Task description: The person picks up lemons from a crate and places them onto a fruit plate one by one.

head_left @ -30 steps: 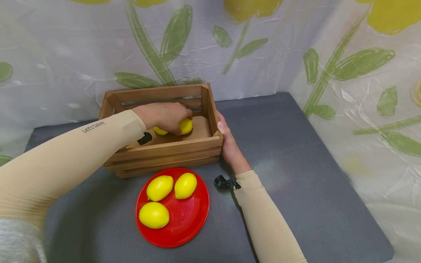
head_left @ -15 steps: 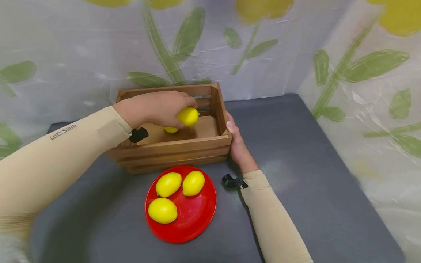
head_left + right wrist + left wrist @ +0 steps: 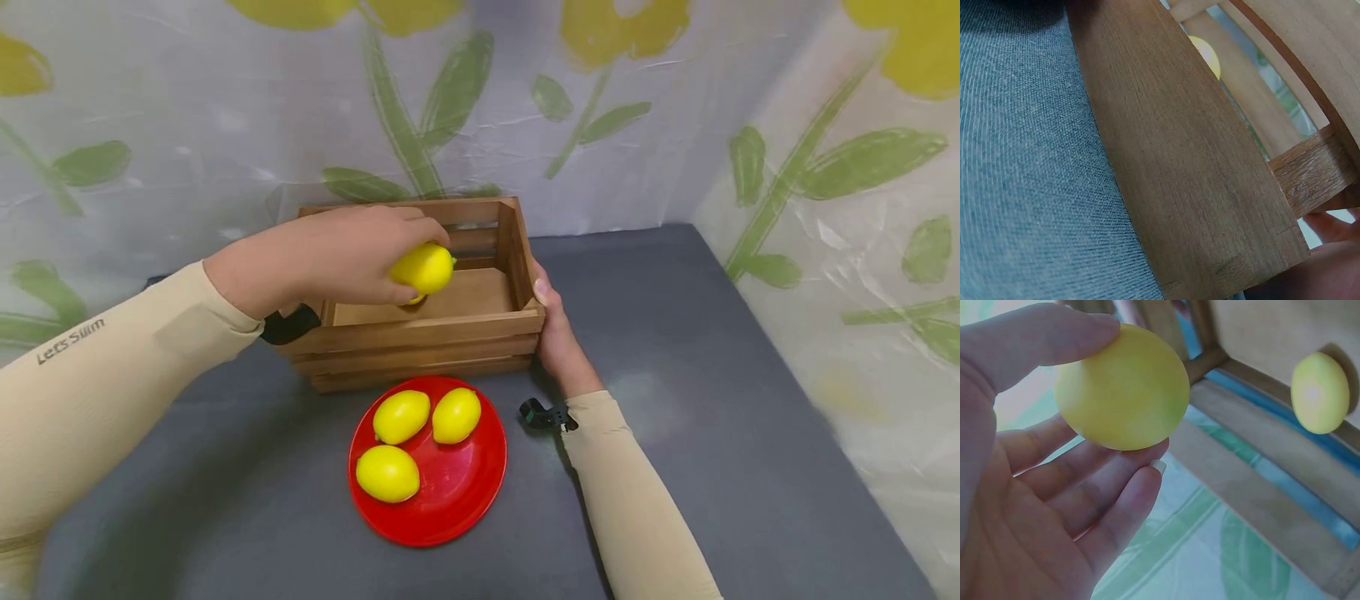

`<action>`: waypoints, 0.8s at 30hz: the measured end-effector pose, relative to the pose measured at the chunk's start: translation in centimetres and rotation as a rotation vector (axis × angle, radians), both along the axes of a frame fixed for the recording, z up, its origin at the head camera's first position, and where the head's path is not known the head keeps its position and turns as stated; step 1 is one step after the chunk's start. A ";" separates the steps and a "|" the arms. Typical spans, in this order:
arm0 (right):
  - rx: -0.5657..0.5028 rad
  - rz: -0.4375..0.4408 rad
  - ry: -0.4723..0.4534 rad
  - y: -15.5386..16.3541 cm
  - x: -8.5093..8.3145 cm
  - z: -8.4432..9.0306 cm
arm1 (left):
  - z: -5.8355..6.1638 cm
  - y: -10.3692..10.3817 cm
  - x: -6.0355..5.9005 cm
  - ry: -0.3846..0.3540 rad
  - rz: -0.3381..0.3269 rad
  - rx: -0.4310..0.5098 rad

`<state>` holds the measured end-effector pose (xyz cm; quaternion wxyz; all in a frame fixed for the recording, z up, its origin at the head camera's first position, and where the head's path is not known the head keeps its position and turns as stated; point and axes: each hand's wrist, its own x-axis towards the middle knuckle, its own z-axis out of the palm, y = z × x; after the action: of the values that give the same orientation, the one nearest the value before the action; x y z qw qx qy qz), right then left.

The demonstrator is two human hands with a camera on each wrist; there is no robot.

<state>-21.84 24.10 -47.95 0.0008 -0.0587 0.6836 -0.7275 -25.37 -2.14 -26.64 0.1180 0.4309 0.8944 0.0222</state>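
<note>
My left hand (image 3: 337, 254) grips a yellow lemon (image 3: 424, 267) above the slatted wooden crate (image 3: 420, 336). In the left wrist view the thumb presses one side of this lemon (image 3: 1125, 387) and the fingers curl under the other. A second lemon (image 3: 1320, 394) lies inside the crate; in the head view the held one nearly covers it. At the crate's right end, my right hand (image 3: 561, 333) holds the front corner, its thumb along the edge. The right wrist view shows a crate slat (image 3: 1172, 137) up close, with part of that hand at lower right.
In front of the crate, a red plate (image 3: 465, 492) bears three lemons, one of them a front-left lemon (image 3: 387, 474). All stand on a grey-blue tabletop (image 3: 675, 400). A flower-patterned sheet (image 3: 600, 167) hangs behind and at the right.
My left hand has lifted the lemon from inside the crate and drawn it up and toward the left. The right hand keeps its hold on the crate. The head view has shifted left.
</note>
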 end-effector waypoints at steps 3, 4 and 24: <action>-0.005 0.000 0.002 0.0 -0.1 -0.1 | 0.8 -0.4 1.0 0.009 0.010 0.008; -0.002 -0.001 0.001 0.0 -0.1 -0.1 | 1.0 -0.6 1.3 0.009 0.013 0.008; -0.015 -0.007 0.022 -0.3 0.0 0.1 | 0.0 -1.2 8.0 -0.011 -0.091 0.056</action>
<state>-21.87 23.83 -47.82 -0.0097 -0.0645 0.6784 -0.7318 -17.35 -3.31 -26.64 0.1117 0.4740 0.8723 0.0442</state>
